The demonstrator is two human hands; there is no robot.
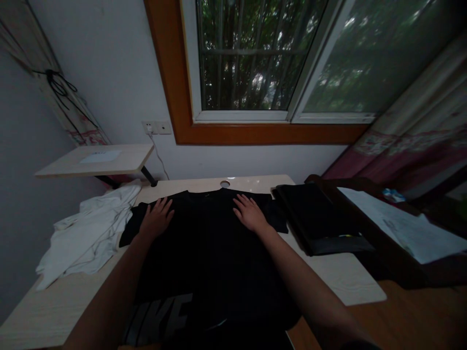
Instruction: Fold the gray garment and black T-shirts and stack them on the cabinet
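Note:
A black T-shirt [215, 248] lies spread on the pale wooden table, its collar toward the window and its sleeves out to both sides. My left hand [157, 217] rests flat near the left shoulder, fingers apart. Near the right shoulder, my right hand [250, 212] also lies flat on the cloth with its fingers stretched out. Neither hand grips the fabric. Grey block letters [160, 316] show at the lower left, close to my body; whether they belong to this shirt I cannot tell.
Crumpled white cloth [91, 233] lies on the table [32, 311] at left, by a raised shelf [98, 163] bearing a paper. Folded black clothing [321, 214] sits at right. Beyond it, a white sheet [404, 226] lies on dark furniture. A window stands behind.

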